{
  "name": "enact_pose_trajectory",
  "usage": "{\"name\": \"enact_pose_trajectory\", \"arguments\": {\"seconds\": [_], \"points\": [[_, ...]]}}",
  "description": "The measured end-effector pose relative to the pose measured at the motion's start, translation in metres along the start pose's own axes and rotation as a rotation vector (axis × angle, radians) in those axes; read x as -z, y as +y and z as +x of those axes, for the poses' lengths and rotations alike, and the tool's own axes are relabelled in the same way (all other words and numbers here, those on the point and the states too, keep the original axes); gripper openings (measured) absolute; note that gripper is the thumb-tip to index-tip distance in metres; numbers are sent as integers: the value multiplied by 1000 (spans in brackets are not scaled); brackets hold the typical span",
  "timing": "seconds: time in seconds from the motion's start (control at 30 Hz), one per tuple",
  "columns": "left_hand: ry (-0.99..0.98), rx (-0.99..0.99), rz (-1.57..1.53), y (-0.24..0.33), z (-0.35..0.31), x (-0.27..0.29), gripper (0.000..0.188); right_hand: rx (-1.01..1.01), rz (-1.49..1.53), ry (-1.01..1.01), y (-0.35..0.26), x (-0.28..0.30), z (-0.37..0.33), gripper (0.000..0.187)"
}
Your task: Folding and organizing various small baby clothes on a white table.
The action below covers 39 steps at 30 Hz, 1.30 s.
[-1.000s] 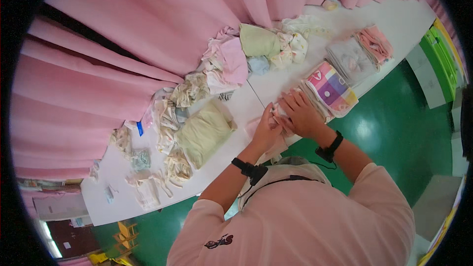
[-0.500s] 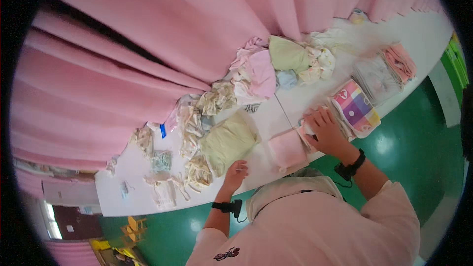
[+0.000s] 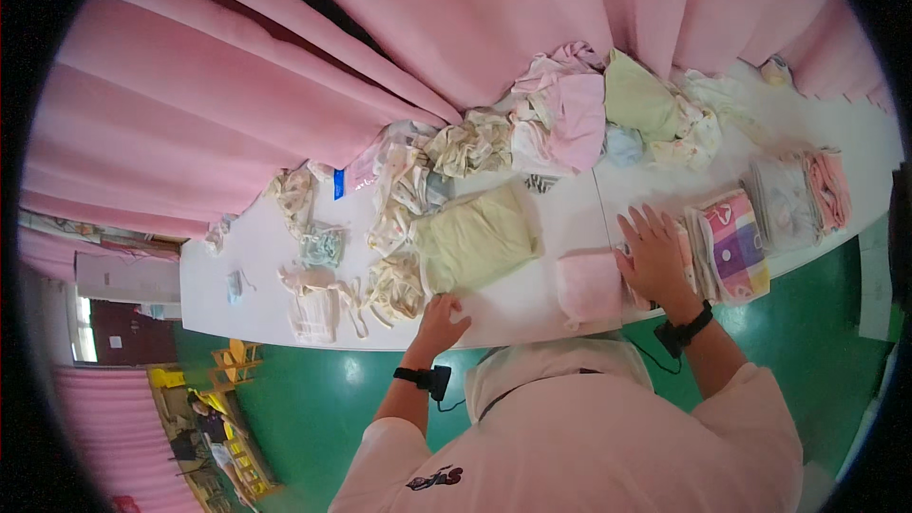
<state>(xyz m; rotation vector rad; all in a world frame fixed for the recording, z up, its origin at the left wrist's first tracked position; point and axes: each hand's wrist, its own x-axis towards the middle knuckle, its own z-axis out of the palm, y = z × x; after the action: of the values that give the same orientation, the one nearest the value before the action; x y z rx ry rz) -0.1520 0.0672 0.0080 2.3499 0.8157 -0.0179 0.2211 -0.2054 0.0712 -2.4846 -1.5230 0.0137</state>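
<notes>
My right hand (image 3: pixel 655 255) lies with fingers spread over the left end of a row of folded cloths, beside a folded pink cloth (image 3: pixel 587 287). Part of what lies under the palm is hidden. At the table's near edge my left hand (image 3: pixel 439 325) hangs loosely, its fingers bent and somewhat apart, nothing visible in them. Just beyond it a large pale green cloth (image 3: pixel 480 237) lies spread out, with a crumpled cream garment (image 3: pixel 394 287) against its left side. To the right of my right hand stands a brightly patterned folded cloth (image 3: pixel 739 245) in purple, orange and white.
Clear-wrapped pale cloths (image 3: pixel 784 204) and folded coral cloths (image 3: pixel 828 192) sit at the table's right end. Crumpled clothes, among them a pink piece (image 3: pixel 578 123) and a green one (image 3: pixel 641 100), lie along the pink curtain (image 3: pixel 399 0). A person (image 3: pixel 217 432) is far off at lower left.
The view has turned, so the table appears more level and shifted. My right hand stays by the folded cloths, nearer the pink one. My left hand has come close to the green cloth's near corner.
</notes>
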Motion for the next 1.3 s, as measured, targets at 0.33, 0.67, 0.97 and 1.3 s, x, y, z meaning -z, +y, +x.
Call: {"name": "enact_pose_trajectory", "arguments": {"seconds": [0.33,0.67,0.97,1.3], "points": [[-106,-74,-43,-24,6,1,35,-36,17,-18,1,-2,-1,58],[-97,-31,-141,-27,5,1,30,-21,-64,110,-4,45,-30,68],[-127,14,-129,-20,5,7,28,-9,-19,-10,-6,18,-21,68],[-123,-1,-154,-21,9,1,29,-6,-4,-30,1,19,-21,74]]}}
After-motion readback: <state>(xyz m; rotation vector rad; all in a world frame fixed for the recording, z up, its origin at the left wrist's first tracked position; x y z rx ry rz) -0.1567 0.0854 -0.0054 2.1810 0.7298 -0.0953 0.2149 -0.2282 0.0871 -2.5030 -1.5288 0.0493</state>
